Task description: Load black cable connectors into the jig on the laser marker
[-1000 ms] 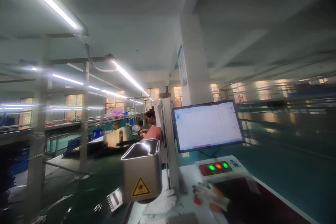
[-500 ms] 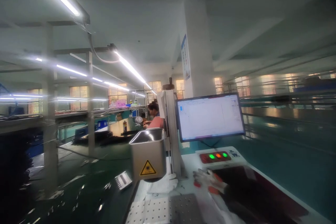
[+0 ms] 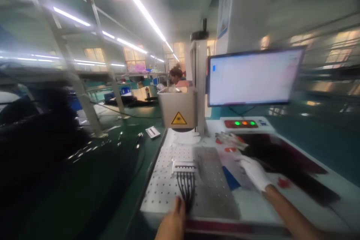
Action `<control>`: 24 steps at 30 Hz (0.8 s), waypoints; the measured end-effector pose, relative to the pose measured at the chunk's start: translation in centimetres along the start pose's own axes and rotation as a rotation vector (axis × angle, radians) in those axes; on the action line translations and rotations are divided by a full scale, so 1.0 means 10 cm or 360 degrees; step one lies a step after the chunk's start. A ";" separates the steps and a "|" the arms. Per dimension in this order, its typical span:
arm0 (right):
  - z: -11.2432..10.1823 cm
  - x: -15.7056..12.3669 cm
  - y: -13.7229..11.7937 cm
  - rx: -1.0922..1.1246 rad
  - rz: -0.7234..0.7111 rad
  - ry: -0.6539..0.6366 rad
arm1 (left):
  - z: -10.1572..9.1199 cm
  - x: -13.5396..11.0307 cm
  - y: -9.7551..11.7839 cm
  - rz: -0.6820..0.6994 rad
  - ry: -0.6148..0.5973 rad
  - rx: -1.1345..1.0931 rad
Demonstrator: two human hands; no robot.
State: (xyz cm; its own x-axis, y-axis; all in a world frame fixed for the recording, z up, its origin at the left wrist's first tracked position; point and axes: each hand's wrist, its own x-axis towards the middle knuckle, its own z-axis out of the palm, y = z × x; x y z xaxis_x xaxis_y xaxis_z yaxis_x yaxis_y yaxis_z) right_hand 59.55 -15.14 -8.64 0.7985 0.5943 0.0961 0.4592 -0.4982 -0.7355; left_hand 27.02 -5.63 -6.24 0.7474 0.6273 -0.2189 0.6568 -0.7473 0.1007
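My left hand (image 3: 173,219), bare, is at the lower middle, its fingers closed at a bundle of black cables (image 3: 185,187). The cables fan out from there into a slotted metal holder (image 3: 184,167), which sits on a perforated metal plate (image 3: 157,191). My right hand (image 3: 254,170), in a white glove, reaches over the right of the white worktop, near a clear plastic piece and a blue flat piece (image 3: 231,178). Blur hides whether its fingers hold anything. Just beyond lie work gloves with orange-red parts (image 3: 232,141).
Above the plate hangs a metal laser head (image 3: 178,108) with a yellow warning sign, on a column (image 3: 200,82). A monitor (image 3: 253,78) and a panel of lit buttons (image 3: 244,123) stand behind. A second slotted holder (image 3: 152,132) lies at left. A person (image 3: 177,77) sits farther back.
The view has tilted down, bringing more of the worktop into sight. Both my hands and the cables in their holder now show on the worktop.
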 end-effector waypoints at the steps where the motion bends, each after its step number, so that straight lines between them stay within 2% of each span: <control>1: -0.02 -0.05 0.05 0.0048 0.0016 0.0028 | 0.03 0.03 -0.01 -0.0019 -0.0052 -0.0006; 4: -0.05 -0.22 0.14 0.0086 -0.0003 0.0225 | 0.09 0.09 -0.03 -0.0016 -0.0112 0.0043; 8: -0.02 -0.50 0.11 0.0046 -0.0189 0.0578 | 0.17 0.10 -0.07 0.0029 0.0033 0.0114; 12: 0.06 -0.76 0.01 0.0115 -0.0338 0.0747 | 0.15 0.07 -0.14 0.0094 0.0114 0.0132; 14: 0.09 -0.84 -0.07 0.0202 -0.0363 0.0741 | 0.11 0.06 -0.15 0.0140 0.0128 0.0112; 17: 0.12 -0.85 -0.20 0.0420 -0.0330 0.0705 | 0.07 0.03 -0.11 0.0089 0.0062 0.0078; 21: 0.21 -0.67 -0.34 0.0725 -0.0172 0.0647 | 0.01 0.00 -0.03 0.0027 -0.0124 -0.0023; 24: 0.38 -0.50 -0.48 0.0785 -0.0216 0.0449 | 0.02 0.02 -0.03 0.0069 -0.0178 -0.0132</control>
State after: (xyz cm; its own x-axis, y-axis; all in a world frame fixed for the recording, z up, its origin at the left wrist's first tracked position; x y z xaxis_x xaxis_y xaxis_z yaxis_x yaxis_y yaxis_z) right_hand 51.85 -13.38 -8.12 0.8488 0.4077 0.3366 0.3833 -0.0361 -0.9229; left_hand 26.91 -5.36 -6.52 0.7623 0.5633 -0.3187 0.6338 -0.7494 0.1914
